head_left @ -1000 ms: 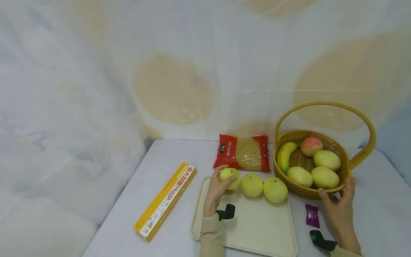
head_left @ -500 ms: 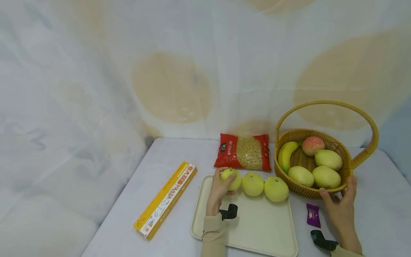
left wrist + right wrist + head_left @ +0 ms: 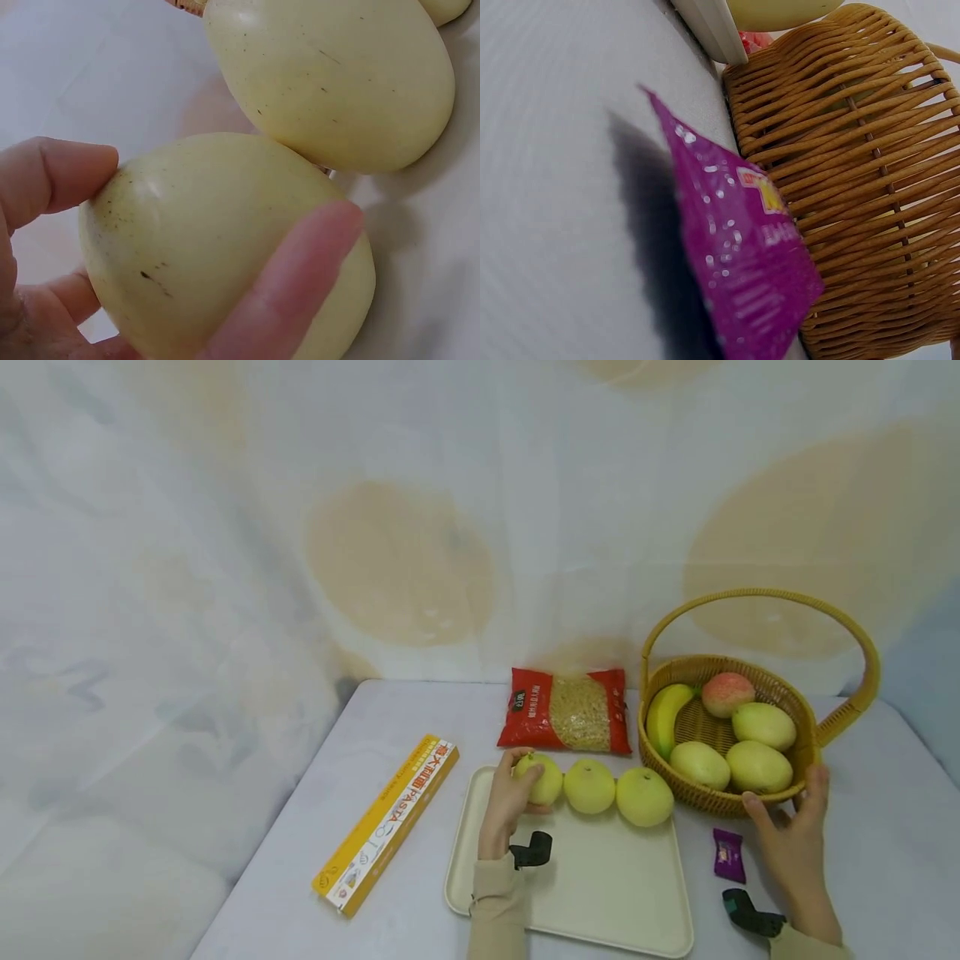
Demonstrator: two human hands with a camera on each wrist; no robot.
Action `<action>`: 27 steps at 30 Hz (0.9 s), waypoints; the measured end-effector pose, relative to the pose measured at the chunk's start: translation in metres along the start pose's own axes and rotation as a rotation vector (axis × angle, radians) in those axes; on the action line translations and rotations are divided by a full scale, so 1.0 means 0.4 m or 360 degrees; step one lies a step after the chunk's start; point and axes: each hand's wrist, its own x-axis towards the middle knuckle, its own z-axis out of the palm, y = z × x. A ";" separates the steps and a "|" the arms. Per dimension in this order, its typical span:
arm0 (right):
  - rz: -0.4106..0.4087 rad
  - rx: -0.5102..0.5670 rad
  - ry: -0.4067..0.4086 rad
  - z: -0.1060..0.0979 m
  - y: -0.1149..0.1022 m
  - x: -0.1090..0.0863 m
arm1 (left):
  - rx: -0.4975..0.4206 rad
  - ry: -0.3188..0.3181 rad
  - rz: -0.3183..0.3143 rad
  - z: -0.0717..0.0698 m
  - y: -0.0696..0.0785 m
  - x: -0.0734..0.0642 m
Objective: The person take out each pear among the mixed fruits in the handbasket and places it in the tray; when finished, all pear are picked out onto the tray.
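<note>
"What could go wrong from here?"

"I'd worry about a roll. The held fruit (image 3: 549, 781) looks round and smooth, so a careless release by the left hand (image 3: 508, 795) could nudge the middle fruit (image 3: 589, 787), which might knock the right fruit (image 3: 645, 797) against the basket (image 3: 855, 187)."

"How's your grip?"

"On the left, thumb and fingers are clamped on that fruit from opposite sides. The right hand (image 3: 797, 852) touches the basket's near right side; my right wrist view shows no fingers, so I can't tell whether it grips or merely rests there. Too hard a push could slide the basket."

"And where's the fruit?"

"At the far left of the tray (image 3: 600, 885), first in a row of three, just beside the middle one."

"How does it look?"

"Pale yellow-green, faintly glossy, with dark specks and a short dark scratch."
</note>
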 end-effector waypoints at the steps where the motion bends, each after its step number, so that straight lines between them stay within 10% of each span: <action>1: -0.0010 -0.0003 -0.0008 0.001 0.000 0.001 | 0.0003 0.0002 -0.0003 -0.001 0.002 -0.001; 18: 0.0011 -0.0035 -0.0024 -0.001 -0.001 -0.002 | 0.0371 -0.0163 0.0008 -0.017 -0.016 0.010; 27: 0.0014 -0.0029 -0.0017 -0.001 -0.004 0.002 | 0.0483 0.0046 0.0159 -0.002 0.022 -0.007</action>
